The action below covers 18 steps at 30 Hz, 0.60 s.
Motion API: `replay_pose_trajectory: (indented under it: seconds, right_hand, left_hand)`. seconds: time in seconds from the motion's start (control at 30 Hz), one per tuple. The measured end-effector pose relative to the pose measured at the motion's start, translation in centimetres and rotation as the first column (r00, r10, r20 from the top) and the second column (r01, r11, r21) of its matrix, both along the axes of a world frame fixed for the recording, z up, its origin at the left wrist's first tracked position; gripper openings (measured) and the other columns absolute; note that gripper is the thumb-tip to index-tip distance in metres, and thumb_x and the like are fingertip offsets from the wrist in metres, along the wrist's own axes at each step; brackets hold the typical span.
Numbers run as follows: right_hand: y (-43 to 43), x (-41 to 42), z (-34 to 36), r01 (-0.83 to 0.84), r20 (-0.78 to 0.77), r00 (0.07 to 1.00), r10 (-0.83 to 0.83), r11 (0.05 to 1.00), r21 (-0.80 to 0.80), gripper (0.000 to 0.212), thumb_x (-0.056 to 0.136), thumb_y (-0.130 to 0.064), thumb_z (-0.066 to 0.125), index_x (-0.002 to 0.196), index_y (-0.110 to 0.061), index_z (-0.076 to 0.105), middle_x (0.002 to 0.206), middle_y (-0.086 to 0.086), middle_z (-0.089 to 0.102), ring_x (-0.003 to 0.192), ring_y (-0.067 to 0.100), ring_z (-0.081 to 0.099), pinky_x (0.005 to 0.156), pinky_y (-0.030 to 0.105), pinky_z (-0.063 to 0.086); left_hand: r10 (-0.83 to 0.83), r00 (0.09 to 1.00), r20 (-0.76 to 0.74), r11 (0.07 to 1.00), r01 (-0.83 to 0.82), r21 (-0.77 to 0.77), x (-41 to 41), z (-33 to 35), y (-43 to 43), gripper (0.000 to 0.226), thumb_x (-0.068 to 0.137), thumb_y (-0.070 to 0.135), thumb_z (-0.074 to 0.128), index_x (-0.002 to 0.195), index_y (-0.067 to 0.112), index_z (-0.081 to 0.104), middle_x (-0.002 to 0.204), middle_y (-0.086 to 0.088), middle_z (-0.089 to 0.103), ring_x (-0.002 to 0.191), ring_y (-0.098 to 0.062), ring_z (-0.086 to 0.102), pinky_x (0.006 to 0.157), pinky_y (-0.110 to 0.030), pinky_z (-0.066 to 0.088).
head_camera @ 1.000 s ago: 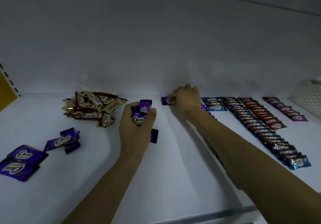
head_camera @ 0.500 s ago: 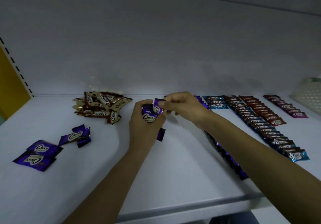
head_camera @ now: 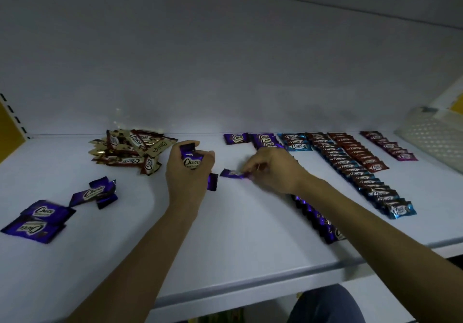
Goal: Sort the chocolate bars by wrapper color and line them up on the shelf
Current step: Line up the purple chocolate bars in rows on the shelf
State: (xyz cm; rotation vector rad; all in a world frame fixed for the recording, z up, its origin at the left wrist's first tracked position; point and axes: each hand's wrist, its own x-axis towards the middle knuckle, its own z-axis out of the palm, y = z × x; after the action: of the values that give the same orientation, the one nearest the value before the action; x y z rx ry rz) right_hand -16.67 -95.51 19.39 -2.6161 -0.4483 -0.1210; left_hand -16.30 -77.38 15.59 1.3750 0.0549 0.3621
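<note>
— What did the left hand (head_camera: 188, 174) hold?
— It gripped a stack of purple bars (head_camera: 191, 160) above the shelf (head_camera: 225, 237).
— And the right hand (head_camera: 271, 172)?
— It pinched a single purple bar (head_camera: 231, 173) by one end, just beside that stack.

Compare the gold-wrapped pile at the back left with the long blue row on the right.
The gold pile is a loose heap with bars crossing at all angles; the blue row lies overlapped in one straight line. The gold pile sits at the back of the shelf; the blue row runs from its back toward its front. Both show the Choco logo.
</note>
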Motion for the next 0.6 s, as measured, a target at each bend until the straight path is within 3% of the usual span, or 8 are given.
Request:
replay_pose_trajectory:
  seconds: [0.07,0.13,0.23,0.3,0.37,0.43,0.5,0.6]
  right_hand:
    - [-0.2,-0.2,-0.2,-0.012,0.021,1.000,0.015,0.988,-0.152,0.042,0.077,0.010,0.053,0.099,-0.017,0.076,0.095,0.002,0.070,0.087,0.014,0.062,0.077,0.026,0.048]
    - [-0.2,0.0,-0.1,0.035,0.073,0.997,-0.024,0.988,-0.153,0.045,0.076,0.011,0.048,0.099,-0.017,0.076,0.098,0.004,0.070,0.088,0.015,0.061,0.076,0.026,0.045]
    - [0.6,0.4,0.0,0.123,0.071,0.991,-0.117,0.988,-0.094,0.020,0.087,-0.013,0.058,0.096,-0.019,0.075,0.091,-0.001,0.067,0.077,0.008,0.056,0.070,0.023,0.039]
    - [1.2,0.6,-0.2,0.144,0.031,0.990,-0.140,0.976,-0.165,0.017,0.086,-0.031,0.063,0.091,-0.020,0.075,0.090,0.000,0.070,0.083,0.016,0.060,0.074,0.029,0.047]
    - [1.7,0.9,-0.3,0.125,-0.010,0.991,-0.132,0.961,-0.245,0.016,0.084,-0.033,0.066,0.087,-0.020,0.074,0.089,-0.002,0.070,0.087,0.018,0.061,0.077,0.031,0.048]
    - [2.1,1.1,0.0,0.128,-0.020,0.991,-0.135,0.970,-0.208,0.006,0.082,-0.028,0.069,0.082,-0.023,0.068,0.086,-0.007,0.065,0.088,0.016,0.059,0.075,0.026,0.042]
    - [2.5,1.2,0.3,0.156,-0.021,0.987,-0.162,0.972,-0.176,0.012,0.081,-0.028,0.071,0.079,-0.023,0.060,0.081,-0.007,0.062,0.083,0.016,0.059,0.071,0.026,0.041]
    - [2.8,0.7,0.8,0.191,-0.243,0.952,-0.185,0.982,0.000,0.022,0.085,-0.032,0.068,0.080,-0.011,0.062,0.070,0.001,0.069,0.063,0.015,0.064,0.063,0.026,0.049]
  left_hand:
    - [-0.024,1.000,0.006,1.000,0.024,0.015,-0.1,0.0,0.0,0.028,0.082,0.010,0.072,0.091,0.032,0.056,0.082,0.008,0.062,0.075,-0.017,0.059,0.075,-0.038,0.053]
    - [-0.023,1.000,0.002,1.000,0.023,0.019,-0.1,-0.1,0.1,0.027,0.082,0.012,0.072,0.091,0.032,0.056,0.084,0.006,0.062,0.074,-0.017,0.058,0.071,-0.039,0.052]
    - [-0.011,1.000,0.001,1.000,0.011,0.017,0.0,-0.2,0.0,0.027,0.082,0.014,0.072,0.091,0.033,0.056,0.085,0.005,0.061,0.074,-0.017,0.057,0.068,-0.037,0.050]
    - [-0.008,1.000,-0.002,1.000,0.008,0.022,0.0,-0.1,0.0,0.027,0.082,0.014,0.073,0.091,0.033,0.056,0.086,0.005,0.061,0.075,-0.017,0.058,0.070,-0.038,0.052]
    - [-0.007,1.000,-0.006,1.000,0.007,0.023,0.1,-0.1,0.0,0.028,0.082,0.014,0.073,0.090,0.034,0.056,0.086,0.004,0.062,0.075,-0.018,0.058,0.073,-0.041,0.053]
    - [-0.003,1.000,-0.005,1.000,0.003,0.027,0.2,-0.2,0.0,0.028,0.081,0.014,0.073,0.090,0.034,0.056,0.087,0.002,0.062,0.076,-0.020,0.059,0.077,-0.045,0.053]
    - [-0.004,1.000,-0.004,1.000,0.004,0.021,0.2,-0.2,0.0,0.028,0.081,0.013,0.073,0.090,0.034,0.056,0.086,0.002,0.062,0.076,-0.019,0.059,0.078,-0.045,0.053]
    - [-0.005,1.000,-0.002,1.000,0.005,0.027,0.1,-0.1,0.0,0.028,0.082,0.014,0.073,0.090,0.034,0.055,0.086,0.004,0.061,0.075,-0.018,0.058,0.075,-0.043,0.053]
